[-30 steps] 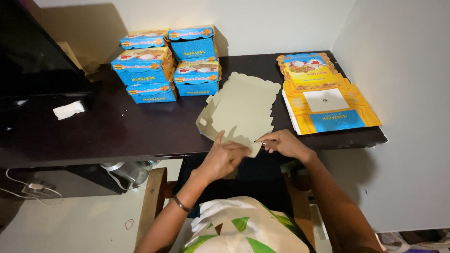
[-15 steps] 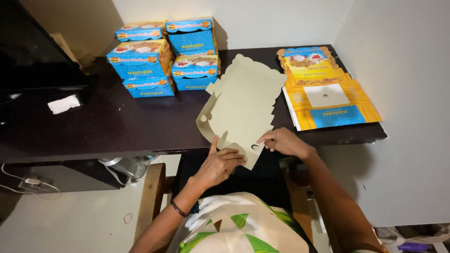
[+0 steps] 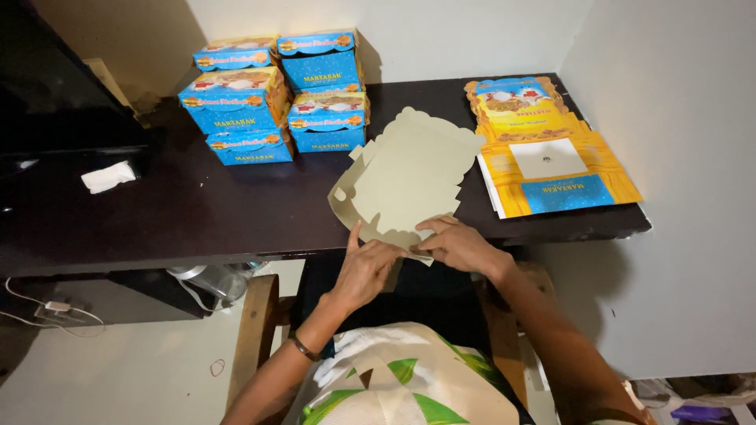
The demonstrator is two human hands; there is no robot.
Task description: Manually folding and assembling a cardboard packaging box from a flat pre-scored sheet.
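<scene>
- Head view: your left hand (image 3: pixel 368 267) comes up from below with the forearm angled up and to the right, a dark bracelet (image 3: pixel 303 349) at the wrist. Its fingers are closed on the near edge of the flat cardboard box blank (image 3: pixel 409 177), thumb raised on top.
- Your right hand (image 3: pixel 457 244) comes in from the lower right, palm down, knuckles bent. Its fingers press and pinch the same near edge, just beside the left hand, the two nearly touching.
- The box blank lies plain side up at the front middle of the dark tabletop (image 3: pixel 197 212). Its long axis runs diagonally, from the near edge at your hands up and to the right. The scalloped end points toward the far right corner, and the near end overhangs the tabletop's front edge.
- Just right of the blank lies a stack of flat printed blanks (image 3: pixel 551 157), yellow and blue, close to it but apart.
- Behind and left of it stand folded blue and yellow boxes (image 3: pixel 276 98), stacked in two piles against the wall.
- A crumpled white tissue (image 3: pixel 109 176) lies well apart at the left.
</scene>
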